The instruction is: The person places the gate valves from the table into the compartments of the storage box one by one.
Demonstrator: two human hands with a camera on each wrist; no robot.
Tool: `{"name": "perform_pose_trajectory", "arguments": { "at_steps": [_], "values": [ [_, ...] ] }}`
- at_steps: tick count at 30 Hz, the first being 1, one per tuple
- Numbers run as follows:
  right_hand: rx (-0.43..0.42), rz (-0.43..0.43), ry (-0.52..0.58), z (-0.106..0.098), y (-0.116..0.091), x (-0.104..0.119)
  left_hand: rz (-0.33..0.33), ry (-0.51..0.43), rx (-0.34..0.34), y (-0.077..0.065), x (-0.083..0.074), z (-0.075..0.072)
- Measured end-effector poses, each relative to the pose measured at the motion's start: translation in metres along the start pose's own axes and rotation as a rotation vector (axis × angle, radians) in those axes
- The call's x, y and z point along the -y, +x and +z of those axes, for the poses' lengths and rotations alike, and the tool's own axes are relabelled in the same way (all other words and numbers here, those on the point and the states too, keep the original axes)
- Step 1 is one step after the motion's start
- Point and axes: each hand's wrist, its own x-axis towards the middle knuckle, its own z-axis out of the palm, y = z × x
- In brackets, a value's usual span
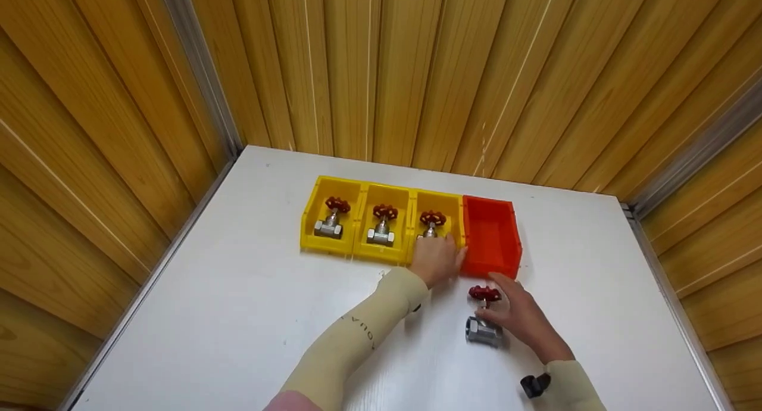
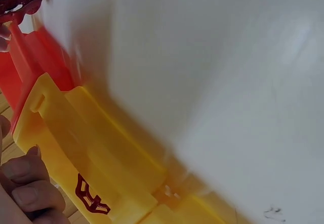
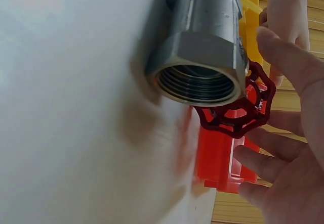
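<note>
My left hand reaches over the front of the third yellow bin, in front of a gate valve whose lower body it partly hides. In the left wrist view its fingers are bent, but what they hold, if anything, is hidden. My right hand is around another gate valve, with a steel body and red handwheel, in front of the red bin. In the right wrist view its fingers are spread beside the handwheel, with the thumb near the valve's neck; firm contact does not show.
Two more yellow bins join the row on the left, holding one valve and another valve. The row stands on a white table. Wood-patterned panels and metal posts bound it behind and at the sides.
</note>
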Motion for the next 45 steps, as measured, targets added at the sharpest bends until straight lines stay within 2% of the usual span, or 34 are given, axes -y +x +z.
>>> {"name": "perform_pose_trajectory", "arguments": {
  "at_steps": [5,13,21,26,32,39,45],
  "values": [
    [0.037,0.043,-0.002,0.005,-0.002,-0.004,0.003,-0.006,0.009,0.001,-0.003,-0.001],
    [0.087,0.06,0.011,0.007,-0.011,-0.008,0.01,0.013,0.025,0.005,-0.006,-0.003],
    [0.087,0.006,-0.02,0.006,-0.018,-0.014,0.001,-0.013,0.058,0.007,-0.01,-0.001],
    [0.091,-0.037,0.003,0.004,-0.023,-0.018,0.004,-0.014,0.034,0.009,-0.012,-0.001],
    [0.127,-0.03,0.022,0.002,-0.025,-0.017,0.012,-0.027,0.044,0.011,-0.014,0.001],
    [0.15,0.007,0.022,0.001,-0.024,-0.012,-0.013,-0.076,0.065,0.012,-0.016,0.001],
    [0.131,-0.04,-0.012,0.002,-0.024,-0.011,-0.019,-0.086,0.081,0.013,-0.019,0.001]
  ]
}}
